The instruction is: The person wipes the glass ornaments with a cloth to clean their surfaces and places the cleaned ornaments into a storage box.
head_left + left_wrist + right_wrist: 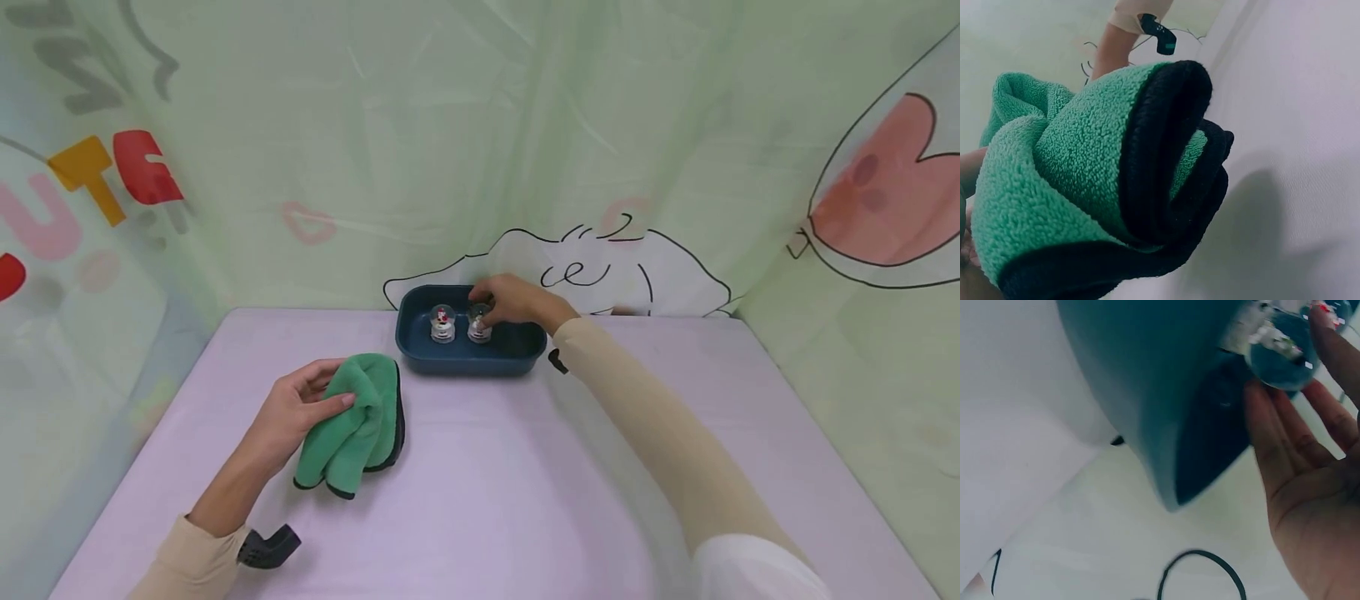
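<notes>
My left hand (296, 408) pinches a folded green towel (356, 433) with dark edging, thumb on top, above the table's left half. In the left wrist view the green towel (1085, 150) fills much of the picture and hides most of the fingers. At the back, my right hand (517, 302) reaches into a dark blue tray (465, 365) and holds a small snow globe (478, 330) between thumb and fingers. The right wrist view shows the thumb and fingers around this clear globe (1282, 356). To its left in the tray stands a second snow globe (442, 325) with a red figure inside.
A pale lilac table (480, 500) spreads before me. Behind the tray hangs a light green printed curtain (450, 167), which also lines both sides. Dark wrist devices, such as the left one (270, 547), stick out beside the sleeves.
</notes>
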Available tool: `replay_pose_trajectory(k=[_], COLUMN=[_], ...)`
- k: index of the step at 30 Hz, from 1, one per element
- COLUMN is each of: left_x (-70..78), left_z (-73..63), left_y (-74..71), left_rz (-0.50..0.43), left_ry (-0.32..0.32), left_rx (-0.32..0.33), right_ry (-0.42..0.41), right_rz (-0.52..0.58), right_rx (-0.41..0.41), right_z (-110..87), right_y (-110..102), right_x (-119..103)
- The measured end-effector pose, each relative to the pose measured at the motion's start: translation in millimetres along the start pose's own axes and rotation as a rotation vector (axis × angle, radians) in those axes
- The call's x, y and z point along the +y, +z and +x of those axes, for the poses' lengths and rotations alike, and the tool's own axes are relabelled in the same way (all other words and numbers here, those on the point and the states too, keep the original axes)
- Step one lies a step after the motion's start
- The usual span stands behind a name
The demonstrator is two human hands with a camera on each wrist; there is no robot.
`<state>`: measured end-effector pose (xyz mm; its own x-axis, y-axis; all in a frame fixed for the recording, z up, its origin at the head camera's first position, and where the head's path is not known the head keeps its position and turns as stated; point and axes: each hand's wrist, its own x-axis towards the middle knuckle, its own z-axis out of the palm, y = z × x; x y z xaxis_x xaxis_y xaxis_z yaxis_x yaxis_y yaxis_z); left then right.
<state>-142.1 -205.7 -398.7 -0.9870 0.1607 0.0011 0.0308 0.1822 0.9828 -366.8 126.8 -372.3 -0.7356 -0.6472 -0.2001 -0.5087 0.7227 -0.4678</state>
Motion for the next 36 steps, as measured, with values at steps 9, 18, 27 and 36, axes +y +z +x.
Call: replay_pose_trajectory(k=[9,18,27,36], left_x=[-4.2,-5.7,-2.6,-7.5], left_z=[-0.4,4.3,7.6,9.5], left_y=[-8.3,-15.3,-19.7,-24.4], left_rz=[0.007,-0.005,0.018,0.003], left_ry=[-0.017,-0.011,-0.024,-0.029], left_rx=[-0.013,-0.017,-0.041,-0.059], right_ry=[-0.003,-0.06,-0.097,-0.132], right_rz=[0.042,0.056,0.102,0.132], right_rx=[0.092,0.207,0.279,0.326], right_z=[-33.1,-74.1,-118.7,-166.2], right_y=[-15.5,-18.6,-10.6,4.4], right_x=[-13.7,-26.9,-49.1,-60.7])
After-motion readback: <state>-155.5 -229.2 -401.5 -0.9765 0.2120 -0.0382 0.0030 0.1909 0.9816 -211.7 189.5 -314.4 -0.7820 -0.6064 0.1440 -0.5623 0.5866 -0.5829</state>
